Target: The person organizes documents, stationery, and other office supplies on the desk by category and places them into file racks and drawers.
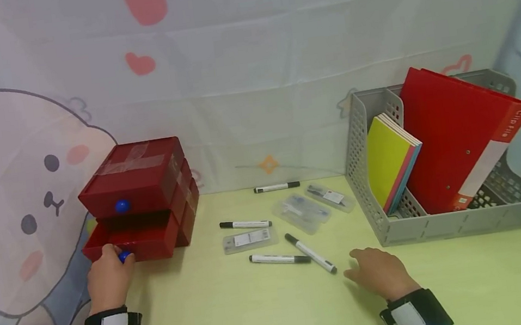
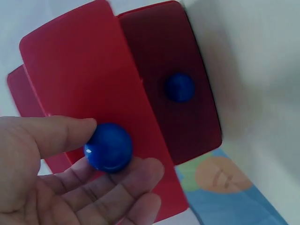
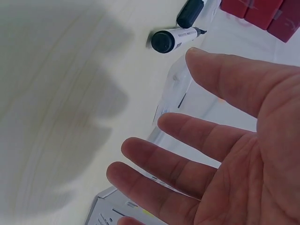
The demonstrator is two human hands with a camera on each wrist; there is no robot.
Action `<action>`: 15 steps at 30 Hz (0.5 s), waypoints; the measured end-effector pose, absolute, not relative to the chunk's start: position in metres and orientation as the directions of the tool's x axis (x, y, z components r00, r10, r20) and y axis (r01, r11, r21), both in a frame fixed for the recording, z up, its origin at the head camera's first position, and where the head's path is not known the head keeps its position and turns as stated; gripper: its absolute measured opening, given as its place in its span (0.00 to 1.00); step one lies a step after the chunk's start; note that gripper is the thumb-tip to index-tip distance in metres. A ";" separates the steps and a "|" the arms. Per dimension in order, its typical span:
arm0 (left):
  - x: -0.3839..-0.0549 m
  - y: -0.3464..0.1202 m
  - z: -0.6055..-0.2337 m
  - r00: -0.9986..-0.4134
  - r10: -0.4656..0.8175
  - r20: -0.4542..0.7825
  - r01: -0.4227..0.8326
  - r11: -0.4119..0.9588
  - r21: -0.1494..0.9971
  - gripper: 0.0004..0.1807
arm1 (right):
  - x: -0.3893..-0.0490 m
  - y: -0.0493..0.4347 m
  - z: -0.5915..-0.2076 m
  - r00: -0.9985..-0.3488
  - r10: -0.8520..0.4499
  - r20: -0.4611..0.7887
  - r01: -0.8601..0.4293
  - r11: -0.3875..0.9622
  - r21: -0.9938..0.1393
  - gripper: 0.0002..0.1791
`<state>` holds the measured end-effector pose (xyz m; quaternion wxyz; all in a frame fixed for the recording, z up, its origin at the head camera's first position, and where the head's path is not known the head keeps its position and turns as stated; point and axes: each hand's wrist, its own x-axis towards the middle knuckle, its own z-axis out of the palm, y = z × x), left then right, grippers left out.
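At the left, my left hand point(image 1: 107, 281) pinches the round blue knob point(image 2: 110, 147) of a red drawer point(image 1: 153, 249), thumb on one side and fingers on the other. This middle drawer is pulled out from a stacked dark red drawer unit point(image 1: 133, 171), and the part of its inside that shows is bare. The top drawer, with its own blue knob point(image 1: 122, 206), is closed. My right hand point(image 1: 379, 273) hovers over the table with fingers spread and holding nothing. Nearest to it lies a whiteboard marker point(image 1: 314, 255) with a black cap.
Three more markers, including one marker point(image 1: 278, 259) in front, lie mid-table among clear plastic cases point(image 1: 301, 212) and a flat grey case point(image 1: 249, 240). A grey file rack point(image 1: 466, 223) at the right holds a red binder point(image 1: 455, 142) and colored notebooks point(image 1: 391, 162).
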<state>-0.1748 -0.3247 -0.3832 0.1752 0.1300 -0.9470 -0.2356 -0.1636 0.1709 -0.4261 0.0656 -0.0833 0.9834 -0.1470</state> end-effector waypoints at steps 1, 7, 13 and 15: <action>-0.168 -0.324 -0.383 -0.907 -0.324 0.267 -0.162 0.857 0.490 0.16 | -0.164 0.171 -0.427 -0.977 -0.182 -0.107 -0.143 0.943 -0.300 0.25; -0.137 -0.317 -0.386 -0.902 -0.344 0.263 -0.189 0.860 0.474 0.16 | -0.166 0.169 -0.428 -0.976 -0.187 -0.111 -0.147 0.943 -0.300 0.25; -0.118 -0.316 -0.390 -0.888 -0.395 0.234 -0.258 0.851 0.458 0.17 | -0.169 0.168 -0.430 -0.976 -0.191 -0.108 -0.151 0.942 -0.300 0.25; -0.113 -0.317 -0.391 -0.888 -0.402 0.224 -0.270 0.849 0.454 0.17 | -0.169 0.168 -0.431 -0.975 -0.191 -0.109 -0.151 0.942 -0.299 0.24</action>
